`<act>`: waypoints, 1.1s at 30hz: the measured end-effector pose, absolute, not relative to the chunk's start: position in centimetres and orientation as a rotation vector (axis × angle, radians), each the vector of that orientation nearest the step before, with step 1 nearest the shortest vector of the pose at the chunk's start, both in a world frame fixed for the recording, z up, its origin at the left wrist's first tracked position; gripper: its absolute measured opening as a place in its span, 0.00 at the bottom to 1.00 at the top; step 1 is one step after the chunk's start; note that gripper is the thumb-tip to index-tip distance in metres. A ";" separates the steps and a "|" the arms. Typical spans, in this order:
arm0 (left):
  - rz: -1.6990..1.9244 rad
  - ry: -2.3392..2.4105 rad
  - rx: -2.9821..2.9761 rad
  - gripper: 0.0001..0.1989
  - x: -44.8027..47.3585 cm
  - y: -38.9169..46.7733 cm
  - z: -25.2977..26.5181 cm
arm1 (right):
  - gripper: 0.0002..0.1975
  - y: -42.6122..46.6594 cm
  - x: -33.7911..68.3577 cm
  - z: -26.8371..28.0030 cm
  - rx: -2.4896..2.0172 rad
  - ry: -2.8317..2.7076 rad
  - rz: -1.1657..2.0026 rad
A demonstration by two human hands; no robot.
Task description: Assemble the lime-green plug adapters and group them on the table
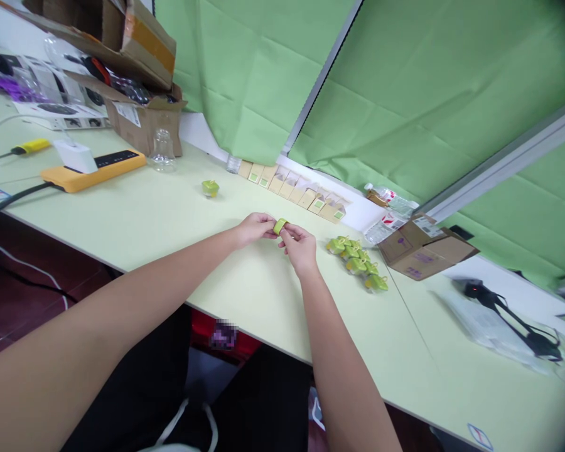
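Observation:
Over the middle of the pale table, a small yellow-green ring-shaped piece (280,226) is pinched between my two hands. My left hand (255,228) has its fingertips closed at the piece's left side. Thumb and fingers of my right hand (299,243) grip it from the right. Just right of my right hand stands a cluster of several small green-capped containers (356,263) with little loops on top. One similar green-topped container (210,188) sits alone to the left, farther back.
Small tan boxes (289,188) line the table's back edge. An orange power strip (98,169), clear plastic bottle (162,150), yellow screwdriver (31,147) and cardboard boxes (144,125) are at left. To the right lie another cardboard box (424,248), clear bottles (383,226) and a black strapped device (513,320).

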State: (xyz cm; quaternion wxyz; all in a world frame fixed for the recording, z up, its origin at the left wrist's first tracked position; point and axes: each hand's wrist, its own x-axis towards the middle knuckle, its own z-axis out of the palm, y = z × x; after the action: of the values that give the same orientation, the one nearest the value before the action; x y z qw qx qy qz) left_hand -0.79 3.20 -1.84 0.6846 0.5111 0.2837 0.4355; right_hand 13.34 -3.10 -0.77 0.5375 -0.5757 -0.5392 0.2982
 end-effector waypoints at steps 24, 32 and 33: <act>0.945 0.752 1.289 0.05 -0.8 3.3 -2.1 | 0.19 -3.3 13.2 -0.7 -1.409 -1.329 0.658; 0.932 0.784 1.310 0.05 -0.8 3.0 -2.0 | 0.18 -3.1 13.3 -0.9 -1.411 -1.348 0.648; 0.932 0.782 1.312 0.05 -0.8 3.0 -2.0 | 0.18 -3.1 13.4 -0.9 -1.412 -1.349 0.650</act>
State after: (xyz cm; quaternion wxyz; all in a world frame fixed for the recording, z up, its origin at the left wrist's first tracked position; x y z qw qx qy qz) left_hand -0.77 2.99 -1.98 0.6258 0.5718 0.3409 0.4064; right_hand 13.36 -3.11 -0.88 0.5154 -0.5880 -0.5616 0.2706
